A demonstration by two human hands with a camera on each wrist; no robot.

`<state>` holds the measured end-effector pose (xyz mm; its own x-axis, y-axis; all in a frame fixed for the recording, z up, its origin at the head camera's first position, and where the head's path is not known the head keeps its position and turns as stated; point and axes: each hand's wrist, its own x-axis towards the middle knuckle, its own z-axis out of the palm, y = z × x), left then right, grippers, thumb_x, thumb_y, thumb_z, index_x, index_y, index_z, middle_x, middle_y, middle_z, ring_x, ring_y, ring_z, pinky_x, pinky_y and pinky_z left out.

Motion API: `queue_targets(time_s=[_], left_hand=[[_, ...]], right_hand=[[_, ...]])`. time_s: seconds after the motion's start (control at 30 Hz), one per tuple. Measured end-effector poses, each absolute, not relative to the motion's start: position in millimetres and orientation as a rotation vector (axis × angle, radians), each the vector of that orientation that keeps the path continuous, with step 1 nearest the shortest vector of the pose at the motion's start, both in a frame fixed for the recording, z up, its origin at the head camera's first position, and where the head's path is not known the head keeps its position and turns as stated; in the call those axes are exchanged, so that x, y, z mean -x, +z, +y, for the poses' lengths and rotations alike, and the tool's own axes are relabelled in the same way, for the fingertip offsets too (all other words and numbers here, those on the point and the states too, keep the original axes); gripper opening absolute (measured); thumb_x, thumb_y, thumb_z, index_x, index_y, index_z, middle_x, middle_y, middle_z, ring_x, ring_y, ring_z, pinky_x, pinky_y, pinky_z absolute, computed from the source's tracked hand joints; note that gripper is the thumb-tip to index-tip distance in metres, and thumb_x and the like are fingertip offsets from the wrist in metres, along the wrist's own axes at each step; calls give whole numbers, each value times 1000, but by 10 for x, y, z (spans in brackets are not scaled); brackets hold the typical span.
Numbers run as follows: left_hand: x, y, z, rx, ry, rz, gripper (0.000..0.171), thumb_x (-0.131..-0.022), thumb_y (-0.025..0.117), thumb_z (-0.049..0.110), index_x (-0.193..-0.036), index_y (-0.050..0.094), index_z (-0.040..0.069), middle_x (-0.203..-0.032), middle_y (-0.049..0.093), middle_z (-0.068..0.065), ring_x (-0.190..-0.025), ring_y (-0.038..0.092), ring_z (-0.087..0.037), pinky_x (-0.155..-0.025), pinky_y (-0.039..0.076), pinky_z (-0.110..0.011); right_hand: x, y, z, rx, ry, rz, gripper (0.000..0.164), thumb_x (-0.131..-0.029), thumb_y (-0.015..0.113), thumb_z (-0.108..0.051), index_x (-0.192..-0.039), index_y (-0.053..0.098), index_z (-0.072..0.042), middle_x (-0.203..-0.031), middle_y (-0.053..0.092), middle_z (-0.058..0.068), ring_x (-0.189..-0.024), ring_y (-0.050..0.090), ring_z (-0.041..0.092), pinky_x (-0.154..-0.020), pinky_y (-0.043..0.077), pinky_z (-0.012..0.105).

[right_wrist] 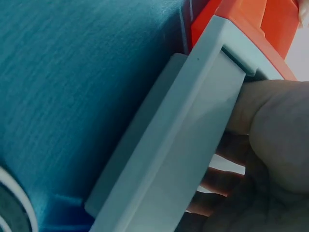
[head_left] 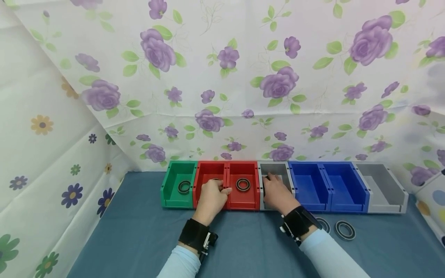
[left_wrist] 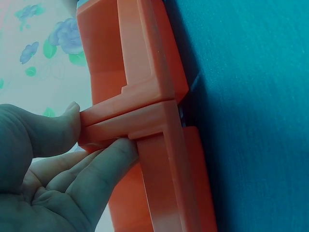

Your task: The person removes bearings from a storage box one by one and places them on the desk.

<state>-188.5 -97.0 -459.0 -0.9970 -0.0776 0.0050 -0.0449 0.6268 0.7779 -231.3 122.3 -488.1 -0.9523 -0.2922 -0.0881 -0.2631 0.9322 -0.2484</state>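
Note:
My left hand (head_left: 211,197) pinches the adjoining side walls of two red bins, thumb on one side and fingers on the other, as the left wrist view shows. A ring bearing (head_left: 243,184) lies in the right red bin (head_left: 242,205); part of another ring shows behind the left hand in the left red bin (head_left: 210,166). My right hand (head_left: 278,194) reaches down into a grey bin (head_left: 291,178), fingers pointing inward past its front lip. A small dark edge shows by its fingertips; I cannot tell whether the fingers hold it.
Left of the red bins stands a green bin (head_left: 167,189) with a bearing (head_left: 184,187) inside. Two blue bins (head_left: 311,206) and another grey bin (head_left: 387,208) continue the row rightward. On the blue-covered table (head_left: 250,247), two bearings lie near the right wrist, one bearing (head_left: 345,230) fully visible.

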Motion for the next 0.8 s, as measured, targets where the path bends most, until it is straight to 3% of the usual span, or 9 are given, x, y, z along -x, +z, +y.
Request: queue_targets(time_s=[0.2,0.43,0.8], left_hand=[[1892,-4600,-969,-96,-1358,-2805,43,-84,69,25,-120,61,2,-88,64,-3,-67,56,-13,-55,48,-23],[1888,-4587,-977,-83,-1320,-2796,45,-84,70,24,-120,60,1,-93,65,-5,-68,57,-11,-55,47,-23],[1893,-4601,-983,-105,-1335,-2805,45,-84,69,26,-121,60,1,-96,64,-5,-72,57,-12,-57,48,-22]], right_hand=[[2293,-4900,1224,467,-387,3031,50,-77,65,-7,-124,53,1,-131,42,25,-120,38,41,-99,31,51],[2270,-4842,1194,429,-347,3045,35,-78,67,-10,-112,61,-4,-110,52,16,-98,50,31,-85,44,46],[2228,-4752,1172,462,-307,3066,17,-75,66,-4,-92,64,-8,-84,60,7,-87,52,27,-82,44,44]])
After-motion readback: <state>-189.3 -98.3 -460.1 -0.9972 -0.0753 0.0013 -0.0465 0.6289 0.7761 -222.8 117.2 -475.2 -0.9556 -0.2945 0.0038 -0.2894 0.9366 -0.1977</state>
